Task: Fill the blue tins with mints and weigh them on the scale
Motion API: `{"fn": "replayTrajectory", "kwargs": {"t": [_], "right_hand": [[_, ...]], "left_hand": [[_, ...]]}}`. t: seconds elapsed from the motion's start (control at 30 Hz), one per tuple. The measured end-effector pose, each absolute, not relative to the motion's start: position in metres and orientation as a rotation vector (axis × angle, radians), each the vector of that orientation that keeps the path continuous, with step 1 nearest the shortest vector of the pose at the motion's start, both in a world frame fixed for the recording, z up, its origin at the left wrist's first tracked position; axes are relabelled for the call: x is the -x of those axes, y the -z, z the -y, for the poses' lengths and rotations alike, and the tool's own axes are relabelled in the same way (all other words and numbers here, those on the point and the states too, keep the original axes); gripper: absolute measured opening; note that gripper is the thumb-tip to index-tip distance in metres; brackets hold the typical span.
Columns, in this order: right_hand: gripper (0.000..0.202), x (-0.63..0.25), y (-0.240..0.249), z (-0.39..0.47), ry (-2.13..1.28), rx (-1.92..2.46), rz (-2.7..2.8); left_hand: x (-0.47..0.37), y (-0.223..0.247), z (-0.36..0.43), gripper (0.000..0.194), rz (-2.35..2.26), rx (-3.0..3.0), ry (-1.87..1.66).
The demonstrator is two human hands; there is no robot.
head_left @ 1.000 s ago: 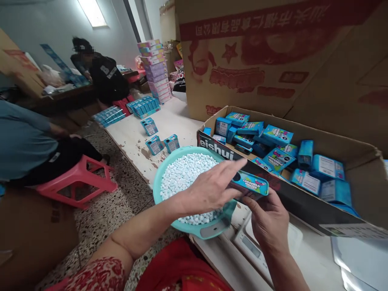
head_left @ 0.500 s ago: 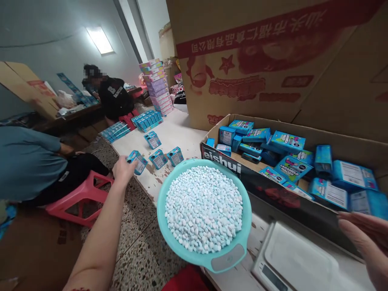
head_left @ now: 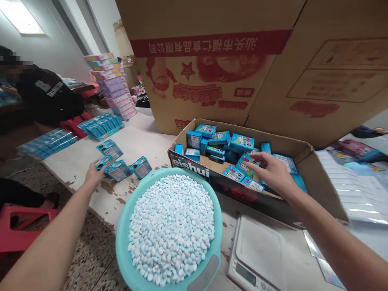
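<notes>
This looks like a small packing workshop: a turquoise basin [head_left: 123, 226] heaped with pale tablets [head_left: 172, 226] stands on a chipped table [head_left: 148, 139]. Right of the basin sits a digital scale [head_left: 259, 246]; behind it, a cardboard tray [head_left: 273, 208] of small blue boxes [head_left: 242, 142]; farther back left, stacked cartons [head_left: 115, 87] and a co-worker [head_left: 51, 97].

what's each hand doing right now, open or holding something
Left hand: closed on a small blue box.
Right hand: open, fingers loosely curled, over the boxes in the open carton; whether it touches one can't be told.
</notes>
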State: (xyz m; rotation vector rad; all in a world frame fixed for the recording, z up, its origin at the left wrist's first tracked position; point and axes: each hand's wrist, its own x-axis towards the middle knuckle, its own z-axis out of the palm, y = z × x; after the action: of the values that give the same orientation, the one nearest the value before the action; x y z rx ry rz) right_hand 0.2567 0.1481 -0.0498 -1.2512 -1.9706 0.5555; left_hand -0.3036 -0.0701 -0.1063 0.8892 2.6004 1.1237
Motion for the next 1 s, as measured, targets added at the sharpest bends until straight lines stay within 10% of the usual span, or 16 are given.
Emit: {"fn": "replayTrajectory", "kwargs": {"t": [0.33, 0.6, 1.0], "right_hand": [[0.073, -0.218, 0.056, -0.27, -0.374, 1.399, 2.212], [0.071, -0.212, 0.044, -0.242, -0.529, 1.379, 2.247], [0.063, -0.24, 0.025, -0.017, -1.787, 0.867, 1.211]], "left_hand": [[0.159, 0.076, 0.125, 0.04, -2.816, -1.136, -1.321], [0.065, 0.105, 0.137, 0.065, -2.244, -1.605, -0.498], [0.03, 0.094, 0.071, 0.061, -2.244, -1.521, -0.424]]}}
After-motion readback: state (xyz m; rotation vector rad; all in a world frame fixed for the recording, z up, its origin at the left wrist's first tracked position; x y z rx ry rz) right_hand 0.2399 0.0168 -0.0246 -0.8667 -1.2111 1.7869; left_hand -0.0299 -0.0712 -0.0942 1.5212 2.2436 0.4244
